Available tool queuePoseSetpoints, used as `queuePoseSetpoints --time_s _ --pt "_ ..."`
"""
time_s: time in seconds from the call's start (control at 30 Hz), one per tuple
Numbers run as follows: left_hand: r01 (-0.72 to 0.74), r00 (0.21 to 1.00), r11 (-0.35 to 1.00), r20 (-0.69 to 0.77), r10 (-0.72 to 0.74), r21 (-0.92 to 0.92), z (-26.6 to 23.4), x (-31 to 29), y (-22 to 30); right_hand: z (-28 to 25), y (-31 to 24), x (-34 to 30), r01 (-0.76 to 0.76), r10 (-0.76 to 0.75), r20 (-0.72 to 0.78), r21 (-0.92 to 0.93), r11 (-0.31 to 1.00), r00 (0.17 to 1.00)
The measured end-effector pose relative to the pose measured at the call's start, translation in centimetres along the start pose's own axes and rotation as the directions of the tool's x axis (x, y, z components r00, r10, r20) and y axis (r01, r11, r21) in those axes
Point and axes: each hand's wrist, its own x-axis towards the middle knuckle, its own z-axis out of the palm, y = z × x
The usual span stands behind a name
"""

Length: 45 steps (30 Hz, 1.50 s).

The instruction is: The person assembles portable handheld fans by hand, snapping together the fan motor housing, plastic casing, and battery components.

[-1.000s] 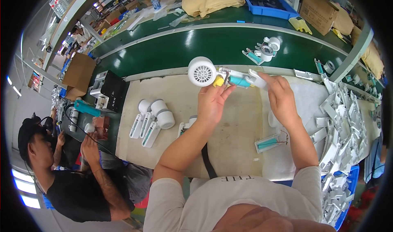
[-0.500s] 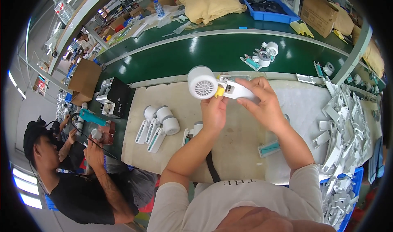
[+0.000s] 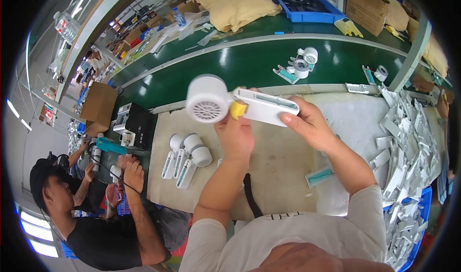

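Observation:
Both my hands hold a white handheld fan [image 3: 261,110] above the mat, its round grilled head to the left and its handle pointing right. My left hand [image 3: 237,140] is closed round the neck, partly hidden behind the handle. A yellow wrap [image 3: 238,109] shows at my left thumb. My right hand [image 3: 309,125] grips the handle's far end, thumb on its near side. A long slot shows along the handle's upper face. Several similar fans [image 3: 198,152], with teal strips in their handles, lie on the mat to the left.
A white handle piece with a teal strip [image 3: 320,176] lies right of centre on the mat [image 3: 273,176]. White casings [image 3: 408,142] are heaped at right, above a blue bin [image 3: 421,214]. More fan assemblies [image 3: 301,65] sit on the green belt [image 3: 230,63]. A co-worker [image 3: 110,224] works at left.
The fan has moved left and nearer, and its handle has turned so the slot shows. My right hand has shifted to the handle's end. The co-worker's hands have moved.

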Motion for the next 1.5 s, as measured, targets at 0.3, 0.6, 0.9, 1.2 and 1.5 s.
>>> queuePoseSetpoints --time_s 0.3,0.6,0.9,1.2,1.5 --pt "-0.04 0.987 0.964 0.159 -0.002 0.265 0.5 3.5 4.7 0.8 1.2 5.3 0.669 -0.626 0.254 -0.408 0.621 0.737" --pt "0.054 0.971 -0.776 -0.215 -0.107 0.628 -28.1 8.7 12.5 -11.9 14.3 15.0 0.017 -0.161 0.027 -0.998 -0.063 0.987" --pt "-0.048 0.999 -0.919 0.005 -0.05 0.391 -24.2 7.3 12.7 -10.2 8.1 13.6 0.213 -0.109 0.192 -0.951 0.225 0.975" --pt "0.599 0.764 0.745 0.069 -0.642 0.294 -10.0 4.9 -5.8 -5.2 -2.0 3.8 0.343 -0.136 0.326 -0.743 0.575 0.935" --pt "0.734 0.678 0.638 0.189 -0.711 -0.232 -0.1 -2.1 -2.3 -5.6 0.4 -2.4 0.174 -0.067 0.236 -0.472 0.864 0.97"
